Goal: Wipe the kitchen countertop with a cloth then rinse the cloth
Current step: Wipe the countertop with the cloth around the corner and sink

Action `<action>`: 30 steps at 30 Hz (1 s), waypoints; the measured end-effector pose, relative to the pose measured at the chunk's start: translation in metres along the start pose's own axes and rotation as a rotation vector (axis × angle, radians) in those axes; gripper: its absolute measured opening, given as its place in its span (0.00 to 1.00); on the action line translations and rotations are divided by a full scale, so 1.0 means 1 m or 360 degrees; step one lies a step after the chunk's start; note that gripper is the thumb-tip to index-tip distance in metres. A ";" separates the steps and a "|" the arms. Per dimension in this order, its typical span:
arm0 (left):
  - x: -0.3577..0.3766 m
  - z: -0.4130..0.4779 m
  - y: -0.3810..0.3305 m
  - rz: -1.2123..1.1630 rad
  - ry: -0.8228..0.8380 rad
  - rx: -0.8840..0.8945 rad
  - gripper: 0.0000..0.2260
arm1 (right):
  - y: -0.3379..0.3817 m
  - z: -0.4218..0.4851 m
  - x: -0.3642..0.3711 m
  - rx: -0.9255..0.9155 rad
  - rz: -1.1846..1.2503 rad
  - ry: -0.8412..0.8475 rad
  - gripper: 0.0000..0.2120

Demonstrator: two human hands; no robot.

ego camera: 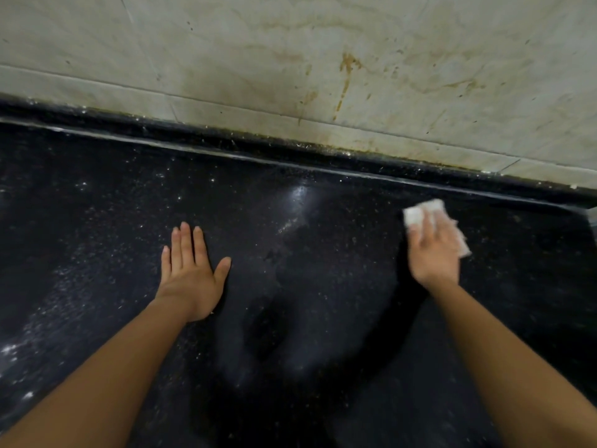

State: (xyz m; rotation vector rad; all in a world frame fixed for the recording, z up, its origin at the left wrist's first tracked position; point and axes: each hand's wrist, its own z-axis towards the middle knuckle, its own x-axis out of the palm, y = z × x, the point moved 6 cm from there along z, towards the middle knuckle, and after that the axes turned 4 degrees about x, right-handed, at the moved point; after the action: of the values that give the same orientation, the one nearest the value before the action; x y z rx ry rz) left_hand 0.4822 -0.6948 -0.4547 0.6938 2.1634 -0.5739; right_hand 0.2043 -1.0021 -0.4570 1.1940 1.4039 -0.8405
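Observation:
A black speckled countertop [290,286] fills the lower part of the head view. My right hand [434,253] lies flat on a white cloth [416,213] at the right and presses it onto the counter; the cloth shows beyond my fingertips and beside my hand. The hand is blurred. My left hand [190,273] rests palm down on the counter left of centre, fingers together, thumb spread, with nothing in it. White specks and a shiny streak [300,195] mark the surface between the two hands.
A low black upstand [290,147] runs along the back of the counter. Above it is a pale tiled wall [323,59] with brown drip stains. The counter's right end [589,218] lies just beyond the cloth.

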 end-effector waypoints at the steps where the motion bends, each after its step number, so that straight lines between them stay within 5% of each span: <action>1: 0.000 0.000 0.001 0.0001 0.0003 0.0000 0.33 | -0.020 0.007 -0.006 0.0188 0.0017 0.0017 0.26; 5: 0.001 0.003 0.002 0.0000 0.0007 -0.0001 0.33 | -0.048 0.043 -0.021 0.0649 0.0026 0.0101 0.25; 8: 0.002 0.003 0.001 -0.0023 0.0001 0.0005 0.33 | -0.011 0.051 -0.015 0.0728 0.0119 0.0177 0.25; 17: 0.000 0.001 0.000 -0.0014 0.0012 -0.0010 0.33 | 0.161 -0.029 0.024 -0.0273 0.0291 0.0173 0.25; 22: 0.000 0.000 -0.001 -0.0009 0.0019 0.0004 0.33 | 0.131 -0.031 0.013 -0.0858 0.0048 0.0256 0.24; 27: 0.001 0.002 0.000 -0.0047 -0.0017 0.0037 0.33 | 0.038 0.014 -0.001 0.0029 -0.0026 0.0040 0.25; 30: 0.001 0.002 0.001 -0.0044 -0.0026 0.0055 0.32 | 0.047 0.014 0.003 0.0548 0.0203 0.0068 0.26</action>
State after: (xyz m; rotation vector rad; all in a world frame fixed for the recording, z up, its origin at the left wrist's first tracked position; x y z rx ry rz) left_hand 0.4830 -0.6952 -0.4569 0.6766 2.1554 -0.6305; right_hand 0.2536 -1.0024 -0.4567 1.5540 1.2322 -0.9971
